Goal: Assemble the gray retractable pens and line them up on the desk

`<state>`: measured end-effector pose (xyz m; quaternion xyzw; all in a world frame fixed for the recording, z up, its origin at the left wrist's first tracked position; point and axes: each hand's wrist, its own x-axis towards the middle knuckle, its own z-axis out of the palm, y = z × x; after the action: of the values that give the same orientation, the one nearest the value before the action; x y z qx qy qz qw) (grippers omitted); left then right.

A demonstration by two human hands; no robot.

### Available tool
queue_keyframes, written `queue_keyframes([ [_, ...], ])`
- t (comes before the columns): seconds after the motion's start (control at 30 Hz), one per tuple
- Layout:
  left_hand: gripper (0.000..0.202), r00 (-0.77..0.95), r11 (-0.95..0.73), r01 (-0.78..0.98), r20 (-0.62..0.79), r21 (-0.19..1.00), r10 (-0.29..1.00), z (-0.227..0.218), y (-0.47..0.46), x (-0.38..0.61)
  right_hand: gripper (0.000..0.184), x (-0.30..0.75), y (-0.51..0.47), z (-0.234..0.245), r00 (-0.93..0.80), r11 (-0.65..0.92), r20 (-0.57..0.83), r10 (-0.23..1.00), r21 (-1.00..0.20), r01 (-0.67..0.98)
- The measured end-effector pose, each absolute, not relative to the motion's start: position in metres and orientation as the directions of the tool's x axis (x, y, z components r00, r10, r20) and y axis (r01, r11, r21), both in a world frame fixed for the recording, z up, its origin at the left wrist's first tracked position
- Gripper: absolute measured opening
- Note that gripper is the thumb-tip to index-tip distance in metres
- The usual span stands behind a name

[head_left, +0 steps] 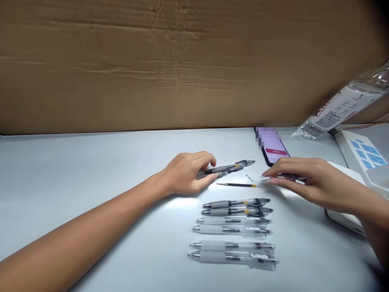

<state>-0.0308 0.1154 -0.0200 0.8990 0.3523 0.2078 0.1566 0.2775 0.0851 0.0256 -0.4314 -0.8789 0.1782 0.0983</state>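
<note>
My left hand [193, 173] rests on the table with its fingers curled and the thumb against the lower of two grey-grip pens. Alongside it lies the upper grey-grip pen [232, 166], its clip end pointing right. My right hand [316, 178] pinches a clear pen barrel [290, 176], partly hidden by the fingers. Between the hands lie a dark ink refill [238, 185] with a yellow band and a tiny spring [249, 177]. Nearer to me, several pens lie in rows: grey-grip pens [237, 211] above, clear-barrelled pens [234, 257] below.
A phone [273, 148] with a lit screen lies behind my right hand. A clear plastic bottle [343, 105] leans at the right, beside a white box with blue labels [367, 154]. A rounded white object [346, 221] sits under my right forearm. Brown cardboard [152, 73] walls the back.
</note>
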Motion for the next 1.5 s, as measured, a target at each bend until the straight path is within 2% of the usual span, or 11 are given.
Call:
queue_keyframes([
  [0.17,0.027,0.679,-0.740,0.540,0.312,0.402,0.665,-0.020,0.114,-0.030,0.024,0.274,0.082,0.019,-0.644,0.612,0.070,0.762,-0.402,0.681],
  [0.3,0.031,0.745,-0.844,0.448,0.398,0.296,0.535,-0.020,0.111,-0.026,0.026,0.273,0.084,0.006,-0.635,0.615,0.084,0.768,-0.376,0.693],
  [0.4,0.035,0.794,-0.860,0.449,0.333,0.245,0.509,-0.019,0.107,-0.022,0.026,0.268,0.086,-0.001,-0.602,0.581,0.082,0.794,-0.395,0.712],
  [0.53,0.041,0.823,-0.845,0.484,0.208,0.229,0.528,-0.019,0.105,-0.018,0.036,0.255,0.087,-0.003,-0.595,0.543,-0.001,0.803,-0.408,0.734],
  [0.73,0.043,0.831,-0.853,0.480,0.207,0.204,0.517,-0.020,0.106,-0.018,0.039,0.249,0.090,-0.008,-0.579,0.517,-0.035,0.814,-0.409,0.752],
  [1.03,0.036,0.789,-0.824,0.469,0.268,0.316,0.552,-0.021,0.105,-0.019,0.021,0.256,0.099,-0.017,-0.512,0.480,0.025,0.859,-0.387,0.787],
  [1.3,0.022,0.703,-0.807,0.450,0.406,0.383,0.584,-0.024,0.106,-0.016,0.018,0.254,0.099,-0.018,-0.529,0.509,0.044,0.848,-0.352,0.786],
  [1.5,0.016,0.678,-0.812,0.423,0.453,0.403,0.578,-0.017,0.094,-0.006,0.009,0.233,0.084,-0.004,-0.616,0.598,0.119,0.779,-0.435,0.673],
])
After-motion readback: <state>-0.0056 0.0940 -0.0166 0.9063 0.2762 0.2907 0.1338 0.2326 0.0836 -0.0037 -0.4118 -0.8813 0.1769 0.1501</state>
